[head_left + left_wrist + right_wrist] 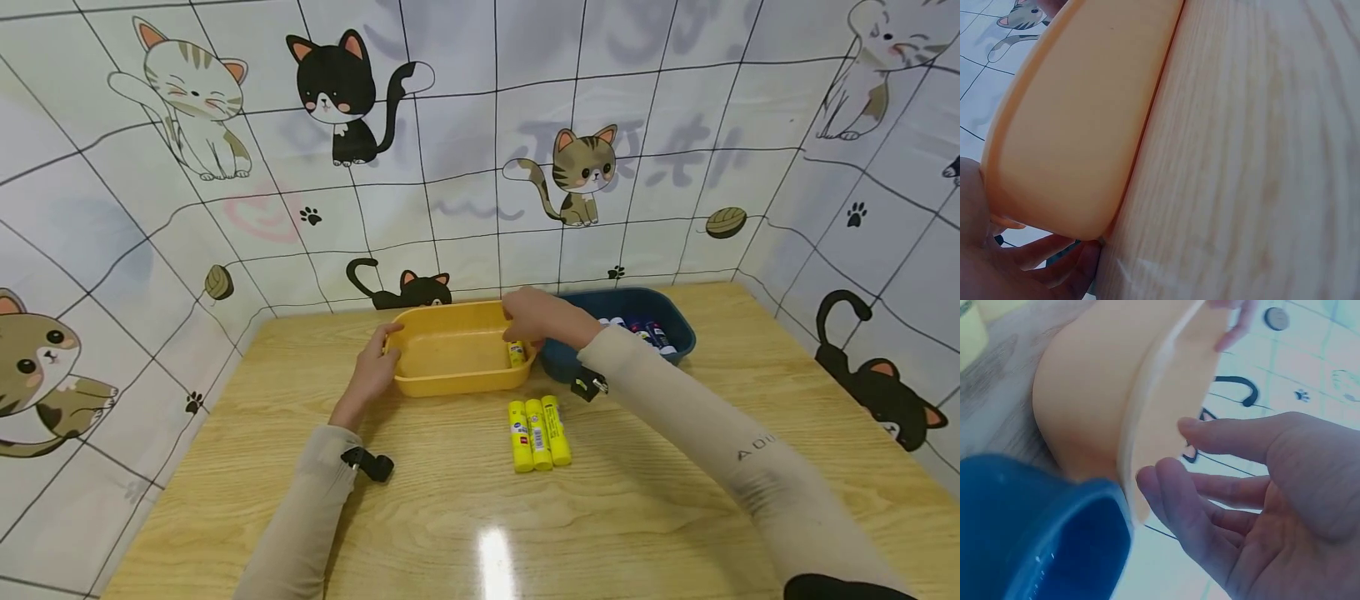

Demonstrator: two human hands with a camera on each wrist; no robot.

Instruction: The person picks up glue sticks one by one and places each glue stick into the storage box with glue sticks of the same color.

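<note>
A yellow basin (461,383) stands on the table, and my left hand (373,367) grips its left end, thumb at the rim and fingers along the outer wall. Over the right end of that basin is my right hand (551,317). Its thumb and fingers are apart with nothing between them in the right wrist view. Just below them, a yellow glue stick (516,353) lies inside the basin against its right end. Three more yellow glue sticks (538,435) lie side by side on the table in front.
A dark blue basin (678,321), partly behind my right forearm, adjoins the yellow basin's right end. It holds several small tubes (658,335) with dark labels and white ends. A cat-print sheet (465,192) covers the walls behind and beside the wooden table (420,517).
</note>
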